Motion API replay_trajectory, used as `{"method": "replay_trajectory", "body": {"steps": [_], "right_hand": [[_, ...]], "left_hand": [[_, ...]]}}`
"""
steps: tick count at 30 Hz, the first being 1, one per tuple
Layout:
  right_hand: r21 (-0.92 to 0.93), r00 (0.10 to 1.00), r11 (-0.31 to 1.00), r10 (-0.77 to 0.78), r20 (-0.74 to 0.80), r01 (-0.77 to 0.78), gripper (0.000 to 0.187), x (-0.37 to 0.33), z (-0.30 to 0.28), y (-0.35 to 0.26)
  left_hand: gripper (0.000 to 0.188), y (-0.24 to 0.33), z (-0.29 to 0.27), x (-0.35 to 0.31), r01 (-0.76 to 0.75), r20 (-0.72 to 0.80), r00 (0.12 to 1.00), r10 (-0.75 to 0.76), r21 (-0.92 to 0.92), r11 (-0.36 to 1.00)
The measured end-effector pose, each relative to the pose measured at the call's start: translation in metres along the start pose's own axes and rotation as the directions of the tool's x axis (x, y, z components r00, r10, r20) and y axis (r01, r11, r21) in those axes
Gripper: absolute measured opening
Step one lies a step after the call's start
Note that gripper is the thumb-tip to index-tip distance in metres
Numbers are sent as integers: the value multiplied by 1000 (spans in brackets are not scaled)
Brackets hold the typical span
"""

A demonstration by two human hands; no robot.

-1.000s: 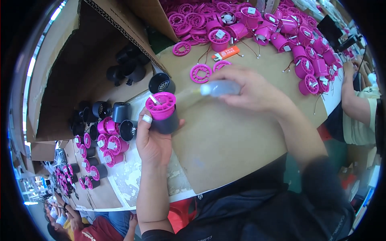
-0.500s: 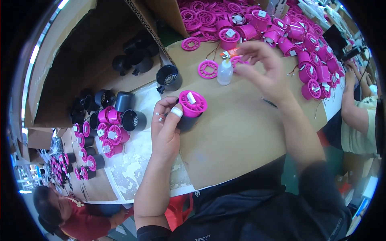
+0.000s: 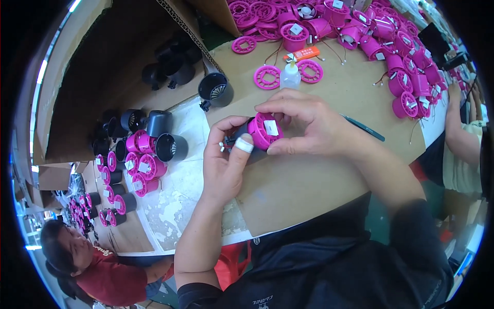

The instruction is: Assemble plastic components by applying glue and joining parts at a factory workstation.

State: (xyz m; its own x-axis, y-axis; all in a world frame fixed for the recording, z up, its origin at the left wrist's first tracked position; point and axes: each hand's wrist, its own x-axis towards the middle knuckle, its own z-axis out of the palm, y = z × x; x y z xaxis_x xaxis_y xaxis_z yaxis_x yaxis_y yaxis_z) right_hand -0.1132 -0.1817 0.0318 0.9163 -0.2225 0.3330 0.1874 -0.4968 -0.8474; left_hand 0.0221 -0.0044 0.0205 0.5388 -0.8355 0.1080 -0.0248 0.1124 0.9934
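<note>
My left hand [image 3: 222, 164], its thumb wrapped in white tape, grips a black cup-shaped housing [image 3: 255, 156]. A pink round fan part [image 3: 262, 135] with a white label sits at the mouth of this housing, tilted toward the right. Thumb and fingers of my right hand [image 3: 316, 123] are closed around the rim of the pink part. Small white connectors on wires [image 3: 223, 147] stick out beside my left fingers. Just beyond my hands stands a clear squeeze bottle [image 3: 290, 78], with a flat pink ring [image 3: 267, 86] at its left and another pink ring [image 3: 320, 73] at its right.
An orange packet [image 3: 303, 54] lies behind the bottle, and dark tweezers [image 3: 364, 127] rest by my right forearm. Pink fan parts [image 3: 370, 49] are heaped at the far right. Left stand black housings [image 3: 216, 92] and a large cardboard box [image 3: 139, 46]. Other people sit at both sides.
My right hand has come down from beside the bottle to the pink part and taken hold of its rim. The held piece has turned and shifted slightly right.
</note>
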Motion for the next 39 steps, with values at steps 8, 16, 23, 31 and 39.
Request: {"method": "replay_trajectory", "body": {"steps": [8, 16, 23, 31, 39], "right_hand": [[123, 996, 990, 78, -47, -72, 55, -4, 19, -5], [151, 997, 988, 47, -62, -37, 56, -4, 31, -8], [298, 993, 950, 113, -41, -96, 41, -4, 31, -11], [709, 879, 539, 402, 257, -454, 38, -1, 33, -13], [835, 867, 309, 366, 339, -456, 44, -1, 37, -6]], "left_hand": [[30, -17, -3, -3, -283, -84, 946, 314, 266, 921], [33, -23, 1, -6, -447, -137, 845, 517, 349, 824], [39, -20, 0, -4, -417, -179, 854, 488, 327, 848], [45, -13, -2, -4, -194, -264, 938, 223, 132, 972], [41, -17, 1, -3, -230, -182, 956, 228, 10, 973]]}}
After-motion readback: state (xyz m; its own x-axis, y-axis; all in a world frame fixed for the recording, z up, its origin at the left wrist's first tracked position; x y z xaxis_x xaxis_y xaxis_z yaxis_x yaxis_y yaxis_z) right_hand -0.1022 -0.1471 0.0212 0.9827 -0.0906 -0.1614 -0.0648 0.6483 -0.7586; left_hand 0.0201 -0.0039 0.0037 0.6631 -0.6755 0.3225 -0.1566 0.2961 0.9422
